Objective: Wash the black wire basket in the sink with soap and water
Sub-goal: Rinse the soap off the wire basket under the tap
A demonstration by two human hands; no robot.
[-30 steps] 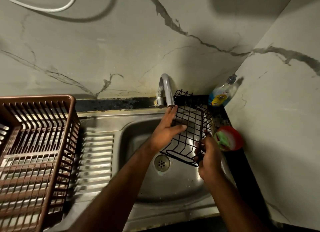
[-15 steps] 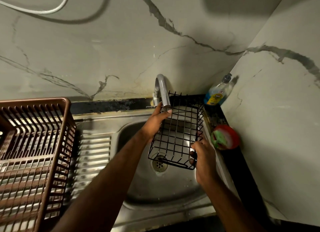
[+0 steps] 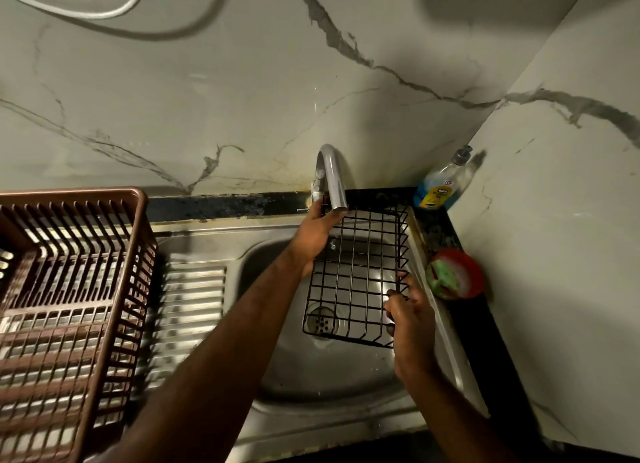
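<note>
The black wire basket (image 3: 356, 275) is being gripped by both hands, left hand (image 3: 317, 235) and right hand (image 3: 410, 315), under the dry-looking faucet (image 3: 332, 178); soaping and rinsing are seemingly being awaited.

The black wire basket (image 3: 356, 275) is a shallow rectangular tray of thin dark wire, its floor an open grid of squares and its low side walls made of short upright wires under a rim. It is held above the bowl of the steel sink (image 3: 311, 393), its long axis running from about 12 o'clock to 6 o'clock, open side facing up and toward the viewer. Its far end lies just under the spout of the tap (image 3: 332, 178); its near end hangs over the drain (image 3: 322, 320), which shows through the grid. The soap bottle (image 3: 441, 185) stands upright at 1 o'clock from the basket, in the corner.
</note>
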